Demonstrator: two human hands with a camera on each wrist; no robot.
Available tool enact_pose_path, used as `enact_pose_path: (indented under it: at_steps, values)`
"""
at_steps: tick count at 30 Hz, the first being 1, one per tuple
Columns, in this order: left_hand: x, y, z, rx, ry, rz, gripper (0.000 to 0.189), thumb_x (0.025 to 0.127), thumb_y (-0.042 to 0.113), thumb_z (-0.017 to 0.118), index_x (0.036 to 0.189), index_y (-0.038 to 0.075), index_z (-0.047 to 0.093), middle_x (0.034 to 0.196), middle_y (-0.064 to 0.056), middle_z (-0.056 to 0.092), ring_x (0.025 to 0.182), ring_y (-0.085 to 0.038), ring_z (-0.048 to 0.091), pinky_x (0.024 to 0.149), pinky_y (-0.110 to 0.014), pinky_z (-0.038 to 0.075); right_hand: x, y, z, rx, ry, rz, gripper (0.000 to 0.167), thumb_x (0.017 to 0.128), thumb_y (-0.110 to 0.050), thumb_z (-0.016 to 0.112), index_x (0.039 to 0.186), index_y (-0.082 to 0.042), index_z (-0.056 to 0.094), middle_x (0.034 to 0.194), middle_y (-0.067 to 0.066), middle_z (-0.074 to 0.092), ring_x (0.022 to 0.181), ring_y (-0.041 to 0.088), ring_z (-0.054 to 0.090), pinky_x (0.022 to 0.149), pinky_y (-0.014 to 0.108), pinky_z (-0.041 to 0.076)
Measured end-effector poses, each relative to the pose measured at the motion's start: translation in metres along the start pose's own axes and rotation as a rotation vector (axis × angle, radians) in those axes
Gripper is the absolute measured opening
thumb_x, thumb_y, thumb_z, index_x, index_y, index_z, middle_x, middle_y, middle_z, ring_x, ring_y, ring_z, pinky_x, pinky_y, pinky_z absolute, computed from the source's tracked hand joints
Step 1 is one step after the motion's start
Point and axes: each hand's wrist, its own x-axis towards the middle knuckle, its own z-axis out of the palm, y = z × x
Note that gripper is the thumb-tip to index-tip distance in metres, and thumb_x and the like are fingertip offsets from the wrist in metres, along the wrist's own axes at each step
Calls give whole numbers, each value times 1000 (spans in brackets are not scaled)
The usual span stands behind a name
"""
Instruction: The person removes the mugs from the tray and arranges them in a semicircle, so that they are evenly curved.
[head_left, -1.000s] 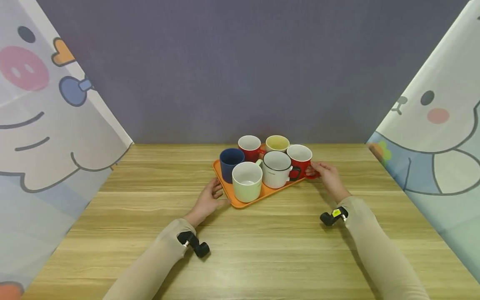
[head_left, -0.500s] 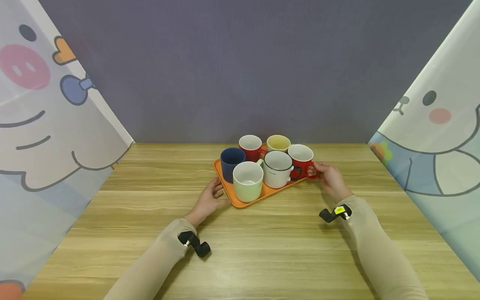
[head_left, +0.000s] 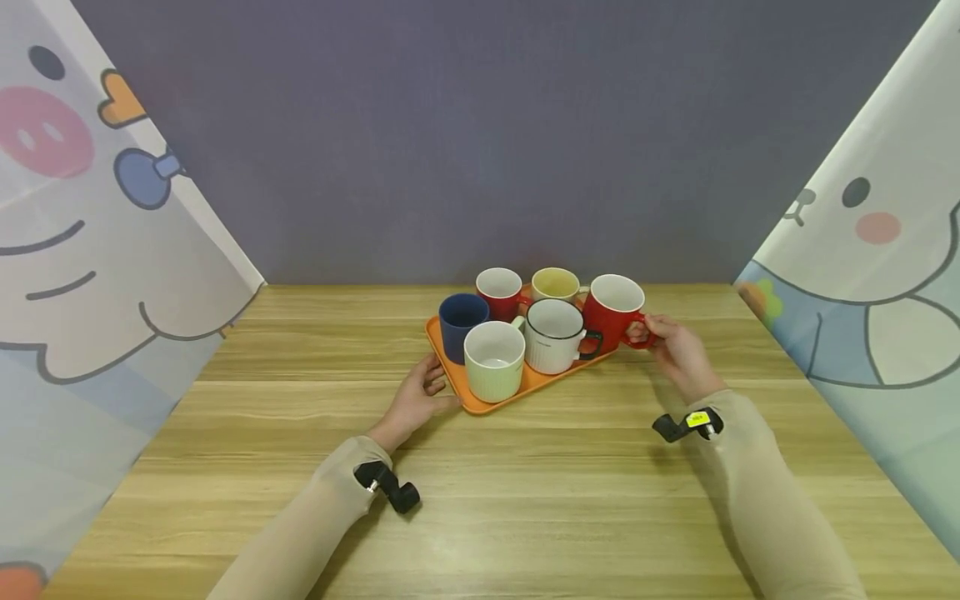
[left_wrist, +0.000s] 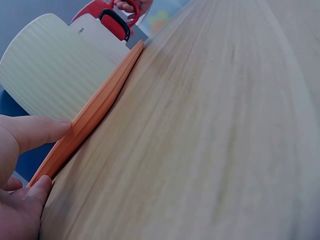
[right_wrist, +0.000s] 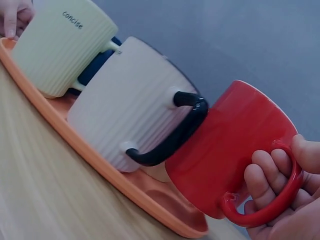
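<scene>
My right hand (head_left: 681, 354) grips the handle of a red mug (right_wrist: 235, 150) with a white inside. The mug is raised over the right end of an orange tray (head_left: 480, 408), tilted in the right wrist view. At the tray's front left corner, my left hand (head_left: 412, 407) holds the rim between thumb and fingers, with the thumb (left_wrist: 45, 129) on the front edge. Beside the red mug stands a white mug (head_left: 551, 346) with a black rim and handle. A pale green ribbed mug (head_left: 493, 375) sits nearest the left hand.
A blue cup (head_left: 453, 329), a second red mug (head_left: 498, 307) and a yellow mug (head_left: 555, 285) stand at the back of the tray. The tray lies on a wooden table (head_left: 525, 500) against a grey back wall (head_left: 480, 150). Cartoon-printed sheets flank both sides.
My right hand has lifted the red mug up and to the right by its handle, away from the white mug. The left hand and the tray have stayed in place.
</scene>
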Motion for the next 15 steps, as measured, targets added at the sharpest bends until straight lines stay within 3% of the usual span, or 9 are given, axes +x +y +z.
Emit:
enact_pose_path:
  at_steps: [9,15]
  values:
    - [-1,3,1,4,0,-11,89,77,-11,75,149,-17,23,147,-36,36,131,-49,43,111,-53,39,-8,-8,-11,45,-42,-43,40,106,2,31,85,6,65,77,14,70,70,21,68,73,27,57]
    - [-12,30,1,13,-24,-12,85,78,-14,72,146,-22,21,146,-41,33,130,-53,41,110,-56,39,-15,-12,-21,111,-65,-65,35,105,4,35,87,8,65,79,17,70,72,24,68,74,29,57]
